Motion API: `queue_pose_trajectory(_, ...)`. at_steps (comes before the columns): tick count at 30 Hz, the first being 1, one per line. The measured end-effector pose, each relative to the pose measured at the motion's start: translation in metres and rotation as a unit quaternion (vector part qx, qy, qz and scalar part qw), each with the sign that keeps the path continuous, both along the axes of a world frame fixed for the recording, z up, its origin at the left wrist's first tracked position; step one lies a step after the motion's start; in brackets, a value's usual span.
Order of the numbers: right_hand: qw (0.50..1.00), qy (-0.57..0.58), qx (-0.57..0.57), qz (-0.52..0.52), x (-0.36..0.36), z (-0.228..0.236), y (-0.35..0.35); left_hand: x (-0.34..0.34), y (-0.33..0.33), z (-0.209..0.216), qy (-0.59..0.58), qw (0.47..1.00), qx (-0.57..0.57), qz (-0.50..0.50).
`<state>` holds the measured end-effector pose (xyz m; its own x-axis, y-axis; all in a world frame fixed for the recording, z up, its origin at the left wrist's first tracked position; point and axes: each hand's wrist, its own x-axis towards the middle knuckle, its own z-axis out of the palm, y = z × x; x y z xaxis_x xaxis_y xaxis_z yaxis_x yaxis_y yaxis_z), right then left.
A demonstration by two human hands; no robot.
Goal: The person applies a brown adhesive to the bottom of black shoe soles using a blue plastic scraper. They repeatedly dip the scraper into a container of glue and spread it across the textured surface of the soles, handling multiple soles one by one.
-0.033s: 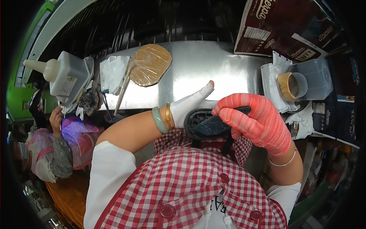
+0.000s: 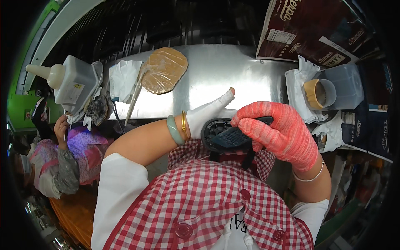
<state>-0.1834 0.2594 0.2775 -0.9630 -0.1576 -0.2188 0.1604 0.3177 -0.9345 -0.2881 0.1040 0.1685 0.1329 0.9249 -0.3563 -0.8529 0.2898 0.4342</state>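
In front of my chest, a black oval shoe sole with a raised rim sits tilted against my left hand. That hand wears a white glove with the thumb stretched out; its other fingers are hidden behind the sole. My right hand, in a coral knitted glove, is closed around a dark brush. The brush's bluish bristles press on the sole's inner face, and a short black end shows past my fingers. Dark strap-like pieces hang under the sole.
On the metal bench lie a plastic-wrapped brown disc and a white cloth. A nozzle bottle stands left; a clear tub and yellow-rimmed cup stand right. Another person is at the far left.
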Motion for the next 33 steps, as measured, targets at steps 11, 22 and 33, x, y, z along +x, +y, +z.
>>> queue_pose_trajectory(11,0.995,-0.076,-0.042,-0.039,-0.006,0.006,-0.007,-0.013,0.005,-0.031,0.103,0.988,0.047,-0.109)
queue_pose_trajectory(22,0.994,-0.063,-0.080,-0.046,0.010,-0.008,0.014,-0.021,0.004,-0.017,0.052,0.984,0.042,-0.166)
queue_pose_trajectory(33,0.961,0.027,-0.124,-0.244,0.069,-0.021,0.070,-0.047,-0.012,-0.008,0.119,0.993,-0.014,0.002)
